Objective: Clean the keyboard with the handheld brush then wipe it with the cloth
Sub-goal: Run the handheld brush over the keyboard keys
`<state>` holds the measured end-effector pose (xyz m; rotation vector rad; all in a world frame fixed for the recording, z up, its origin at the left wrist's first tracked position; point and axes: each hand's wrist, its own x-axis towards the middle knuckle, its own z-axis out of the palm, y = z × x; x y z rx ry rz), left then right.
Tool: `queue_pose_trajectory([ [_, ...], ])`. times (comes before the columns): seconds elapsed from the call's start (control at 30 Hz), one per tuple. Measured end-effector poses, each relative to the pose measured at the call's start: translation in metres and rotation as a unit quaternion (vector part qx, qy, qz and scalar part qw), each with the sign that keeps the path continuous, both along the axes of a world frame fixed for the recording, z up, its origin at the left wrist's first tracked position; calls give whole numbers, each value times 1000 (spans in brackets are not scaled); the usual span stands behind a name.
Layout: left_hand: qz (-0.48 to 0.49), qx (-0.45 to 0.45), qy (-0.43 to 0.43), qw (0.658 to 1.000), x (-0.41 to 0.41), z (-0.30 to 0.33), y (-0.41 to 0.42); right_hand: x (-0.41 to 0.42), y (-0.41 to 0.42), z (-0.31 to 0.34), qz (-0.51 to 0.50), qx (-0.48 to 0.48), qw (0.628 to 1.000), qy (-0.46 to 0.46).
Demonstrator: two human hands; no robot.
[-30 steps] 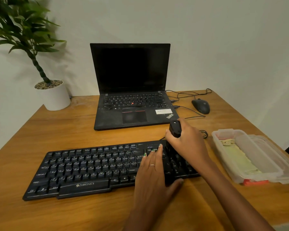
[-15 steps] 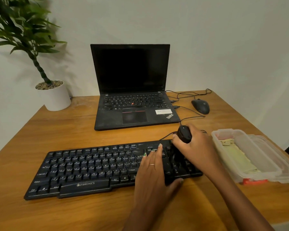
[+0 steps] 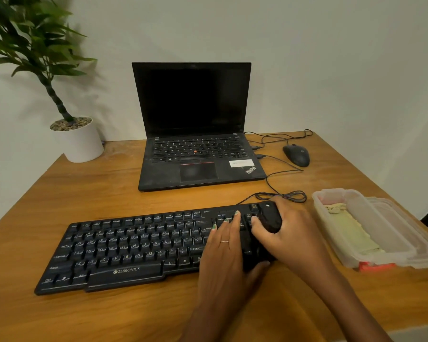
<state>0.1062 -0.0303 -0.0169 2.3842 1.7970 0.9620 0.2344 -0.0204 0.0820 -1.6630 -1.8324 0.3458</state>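
A black Zebronics keyboard [image 3: 124,248] lies across the front of the wooden desk [image 3: 104,191]. My left hand [image 3: 226,253] rests flat on its right half, fingers straight over the keys and thumb against the front edge. My right hand [image 3: 292,233] grips a black handheld brush [image 3: 269,217] and holds it down on the keyboard's far right end; the bristles are hidden under the hand. A pale green cloth [image 3: 349,233] lies folded in a clear plastic box [image 3: 386,255] to the right.
An open black laptop [image 3: 195,154] stands behind the keyboard. A black mouse [image 3: 296,155] and loose cables [image 3: 282,191] lie at the back right. A potted plant [image 3: 78,139] occupies the back left corner. The box's lid lies beside it, near the desk's right edge.
My right hand has carried the brush rightwards and downwards, from above the keyboard's back edge onto the far right keys. My left hand stayed where it was.
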Motion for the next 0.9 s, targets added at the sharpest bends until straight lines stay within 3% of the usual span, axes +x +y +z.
queue_pose_trajectory([
  [0.07, -1, -5, -7, 1000, 0, 0, -1, 9, 4, 2, 4, -37, 999, 10],
  [0.2, 22, -16, 8, 1000, 1, 2, -2, 28, 15, 4, -94, 5, 995, 34],
  [0.37, 7, -6, -10, 1000, 1, 2, -1, 19, 3, 1, -7, -74, 994, 83],
  [0.5, 15, -11, 1, 1000, 2, 0, -1, 38, 7, 2, -103, -1, 992, 74],
  [0.67, 20, -4, 19, 1000, 1, 1, -1, 27, -3, -2, -39, -25, 997, 69],
  [0.8, 28, -5, 16, 999, 2, 3, 0, 46, 0, -1, -119, -12, 988, 100],
  [0.9, 33, 0, 30, 999, 2, 3, 1, 34, -5, -4, -91, 13, 994, 65],
])
